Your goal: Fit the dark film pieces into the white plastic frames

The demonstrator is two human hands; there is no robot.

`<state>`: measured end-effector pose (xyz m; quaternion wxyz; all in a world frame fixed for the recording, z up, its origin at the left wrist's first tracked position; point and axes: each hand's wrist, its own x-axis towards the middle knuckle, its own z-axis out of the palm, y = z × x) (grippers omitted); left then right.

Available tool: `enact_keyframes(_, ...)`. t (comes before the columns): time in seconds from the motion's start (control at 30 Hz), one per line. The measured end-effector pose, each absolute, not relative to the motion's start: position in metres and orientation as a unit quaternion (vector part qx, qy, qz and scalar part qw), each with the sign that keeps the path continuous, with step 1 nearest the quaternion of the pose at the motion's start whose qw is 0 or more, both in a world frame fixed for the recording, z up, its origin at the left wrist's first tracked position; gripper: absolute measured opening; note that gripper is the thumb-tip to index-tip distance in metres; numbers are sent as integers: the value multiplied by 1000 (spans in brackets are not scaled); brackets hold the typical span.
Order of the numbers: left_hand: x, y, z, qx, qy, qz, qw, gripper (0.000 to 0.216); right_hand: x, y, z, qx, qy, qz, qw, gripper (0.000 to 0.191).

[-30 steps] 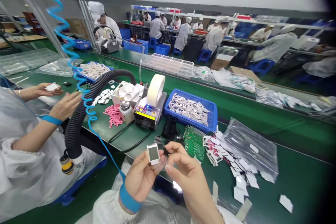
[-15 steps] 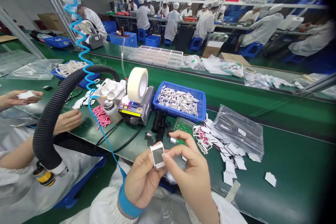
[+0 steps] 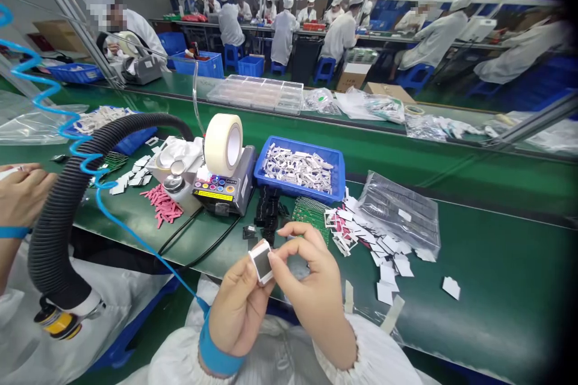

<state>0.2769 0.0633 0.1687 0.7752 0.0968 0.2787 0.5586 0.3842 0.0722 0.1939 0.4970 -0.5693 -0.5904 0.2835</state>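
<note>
My left hand (image 3: 241, 304), with a blue strap on its wrist, holds a small white-framed part with a dark grey square face (image 3: 262, 263), like a little display. The part is tilted, dark face up. My right hand (image 3: 311, 280) pinches its right edge between thumb and forefinger; the other fingers are curled above. Whether the right fingertips hold anything else is too small to tell. Just beyond my hands lie black parts (image 3: 269, 210) and a row of green circuit boards (image 3: 311, 212). White square pieces (image 3: 386, 274) are scattered to the right.
A blue bin (image 3: 336, 189) of white frames stands behind, beside a tape dispenser (image 3: 226, 192). Pink strips (image 3: 163, 204) lie left of it. A black hose (image 3: 49, 234) arches at the left, near a co-worker's hand (image 3: 27, 198). A plastic-wrapped stack (image 3: 401, 210) lies right.
The white-framed part has tilted more on its side between my hands. The view has shifted slightly. At the left, the co-worker's hands have come together.
</note>
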Motion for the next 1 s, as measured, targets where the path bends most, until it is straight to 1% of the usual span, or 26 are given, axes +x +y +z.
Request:
enact_keyframes(0.07,275,64,169,88,287,560,772,23,384,71,196,-544,-589,321,505,14)
enact_keyframes(0.17,273,66,168,71,305,553,772,23,385,68,203,-471,-585,409,519,12)
enact_keyframes(0.27,272,66,165,57,311,543,778,23,385,67,208,-453,-577,463,498,12)
enact_keyframes(0.37,272,65,161,62,294,546,782,28,381,71,207,-507,-580,427,473,12)
enact_keyframes(0.53,270,62,161,63,270,554,785,27,377,72,201,-560,-588,332,480,14)
enact_keyframes(0.83,271,64,160,57,244,564,786,24,375,75,194,-564,-582,316,492,15)
enact_keyframes(1.0,273,63,156,76,280,563,774,26,372,77,189,-574,-614,247,482,16)
